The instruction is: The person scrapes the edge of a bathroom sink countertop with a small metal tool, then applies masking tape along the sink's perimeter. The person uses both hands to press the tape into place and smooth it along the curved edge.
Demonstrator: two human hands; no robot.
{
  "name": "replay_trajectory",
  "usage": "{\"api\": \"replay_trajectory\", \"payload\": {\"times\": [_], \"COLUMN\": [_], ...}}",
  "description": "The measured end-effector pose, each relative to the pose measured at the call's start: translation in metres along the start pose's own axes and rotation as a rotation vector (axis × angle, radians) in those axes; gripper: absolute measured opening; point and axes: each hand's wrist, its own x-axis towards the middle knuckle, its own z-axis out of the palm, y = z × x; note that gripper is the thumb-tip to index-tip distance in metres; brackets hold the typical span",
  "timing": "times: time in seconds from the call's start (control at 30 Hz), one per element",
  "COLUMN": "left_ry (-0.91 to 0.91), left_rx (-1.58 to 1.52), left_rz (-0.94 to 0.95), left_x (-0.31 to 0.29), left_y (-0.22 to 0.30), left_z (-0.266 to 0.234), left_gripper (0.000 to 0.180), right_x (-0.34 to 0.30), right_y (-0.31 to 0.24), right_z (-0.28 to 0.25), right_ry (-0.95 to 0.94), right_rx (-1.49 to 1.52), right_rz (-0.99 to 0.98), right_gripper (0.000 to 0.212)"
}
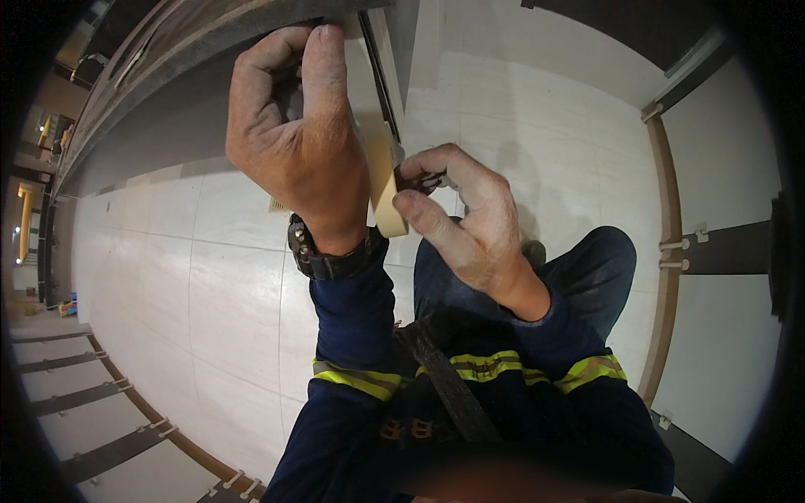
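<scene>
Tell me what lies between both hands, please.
In the head view, a cream roll, apparently tape, lies between the left hand and the right hand.

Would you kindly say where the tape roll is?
In the head view, the tape roll is above centre, between the left hand and right hand.

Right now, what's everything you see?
Round tape roll: one, cream, upper centre
Long flat panel: one, dark grey, upper left
Tiled floor: one, pale, beneath
Flat banded panels: several, white and dark, both sides
Small slotted grate: one, yellowish, left of centre
Chunky wristband: one, black, centre
Strap: one, black, lower centre
Denim trousers: one pair, blue, centre right
Fabric sleeves: two, navy, yellow-banded, lower centre
Left hand: one, dusty, upper centre
Right hand: one, dusty, holding tape roll
</scene>
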Motion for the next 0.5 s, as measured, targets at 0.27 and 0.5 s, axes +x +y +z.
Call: {"api": "replay_trajectory", "payload": {"times": [0.27,0.5], "left_ry": [0.062,0.054], "left_rx": [0.020,0.123], "left_rz": [0.049,0.128], "left_x": [0.001,0.000], "left_y": [-0.009,-0.015], "left_z": [0.004,0.000], "left_gripper": [0.006,0.004], "right_x": [0.002,0.001], "right_y": [-0.005,-0.004], "right_z": [-0.003,-0.003], "right_ry": [-0.047,0.003], "right_rx": [0.022,0.022], "right_rz": [0.017,-0.029], "right_gripper": [0.041,0.035]}}
